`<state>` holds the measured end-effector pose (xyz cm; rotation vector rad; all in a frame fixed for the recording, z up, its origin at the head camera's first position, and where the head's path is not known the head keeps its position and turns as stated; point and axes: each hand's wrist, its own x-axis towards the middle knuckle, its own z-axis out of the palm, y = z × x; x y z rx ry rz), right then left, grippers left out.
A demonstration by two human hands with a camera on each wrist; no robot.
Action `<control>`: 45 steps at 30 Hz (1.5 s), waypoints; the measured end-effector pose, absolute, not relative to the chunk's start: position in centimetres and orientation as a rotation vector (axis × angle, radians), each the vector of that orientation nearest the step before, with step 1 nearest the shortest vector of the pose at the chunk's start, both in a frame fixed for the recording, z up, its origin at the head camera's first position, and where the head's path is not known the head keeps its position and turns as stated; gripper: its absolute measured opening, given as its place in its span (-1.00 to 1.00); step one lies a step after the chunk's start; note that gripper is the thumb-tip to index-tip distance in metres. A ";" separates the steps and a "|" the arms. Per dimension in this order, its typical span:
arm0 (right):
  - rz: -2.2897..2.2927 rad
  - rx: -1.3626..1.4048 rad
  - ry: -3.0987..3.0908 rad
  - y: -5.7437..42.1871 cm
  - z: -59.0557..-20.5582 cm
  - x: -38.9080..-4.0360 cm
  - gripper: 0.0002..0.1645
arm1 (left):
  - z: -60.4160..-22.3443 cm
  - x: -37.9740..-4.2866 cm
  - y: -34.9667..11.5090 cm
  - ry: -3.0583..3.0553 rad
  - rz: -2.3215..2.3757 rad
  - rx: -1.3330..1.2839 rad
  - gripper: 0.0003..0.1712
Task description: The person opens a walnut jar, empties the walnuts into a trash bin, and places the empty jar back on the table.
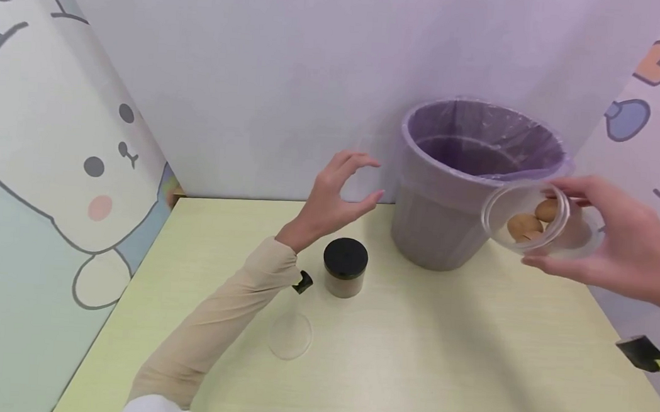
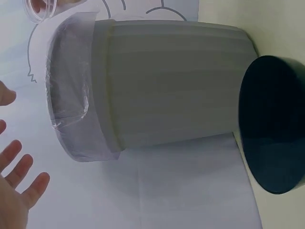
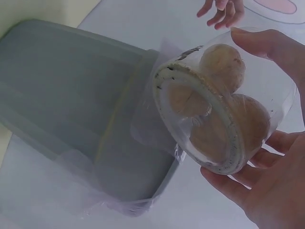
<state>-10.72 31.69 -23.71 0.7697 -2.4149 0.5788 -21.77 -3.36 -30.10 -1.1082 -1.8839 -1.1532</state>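
My right hand [image 1: 617, 239] grips a clear round jar [image 3: 281, 90] around its side, fingers and thumb on opposite sides. Several round brown pieces [image 3: 221, 67] lie inside; their exact kind is unclear. The jar is tilted on its side, its rim pointing left, in front of the bin's right edge in the head view. Left of the lined bin [image 1: 437, 219], my left hand [image 1: 333, 197] is held in the air with fingers bent and thumb apart, holding nothing. Just below it stands a jar with a black lid [image 1: 346, 257].
A thin clear disc [image 1: 290, 336], perhaps a lid, lies on the pale yellow table [image 1: 387, 379]. The bin stands at the back against the white wall [image 1: 246, 87], a plastic bag [image 2: 71, 86] folded over its rim. Cartoon-printed panels [image 1: 57, 120] flank the table.
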 end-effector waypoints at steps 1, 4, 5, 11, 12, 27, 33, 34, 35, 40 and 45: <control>0.579 0.774 -2.413 31.8 -23.6 -10.8 0.28 | -29.9 -21.9 -3.2 -1.875 -1.137 -1.115 -0.59; 0.562 0.737 -2.422 32.1 -23.2 -11.0 0.29 | -29.5 -22.4 -2.7 -1.855 -1.107 -1.124 -0.61; 0.555 0.728 -2.426 32.2 -23.0 -11.0 0.30 | -29.4 -22.6 -2.5 -1.850 -1.104 -1.126 -0.61; 0.527 0.670 -2.454 32.7 -22.1 -11.0 0.35 | -28.8 -23.5 -0.9 -1.834 -1.094 -1.132 -0.63; 0.530 0.672 -2.451 32.7 -21.9 -11.0 0.35 | -28.7 -23.7 -0.6 -1.833 -1.087 -1.135 -0.64; 0.524 0.517 -2.458 34.0 -20.4 -12.3 0.36 | -27.8 -25.9 2.7 -1.910 -0.966 -1.279 -0.64; 0.577 0.527 -2.426 34.3 -19.9 -13.2 0.34 | -28.0 -25.7 3.5 -1.969 -0.879 -1.256 -0.74; 0.589 0.514 -2.426 34.3 -19.9 -13.3 0.32 | -28.0 -25.7 3.6 -1.974 -0.868 -1.248 -0.74; 0.599 0.496 -2.428 34.3 -19.9 -13.3 0.31 | -28.0 -25.7 3.6 -1.976 -0.863 -1.244 -0.75; 0.629 0.361 -2.460 34.5 -19.8 -13.7 0.23 | -27.9 -25.6 3.7 -1.993 -0.818 -1.251 -0.74; 0.576 0.340 -2.499 34.5 -19.4 -14.5 0.20 | -27.7 -25.6 3.6 -2.015 -0.798 -1.249 -0.75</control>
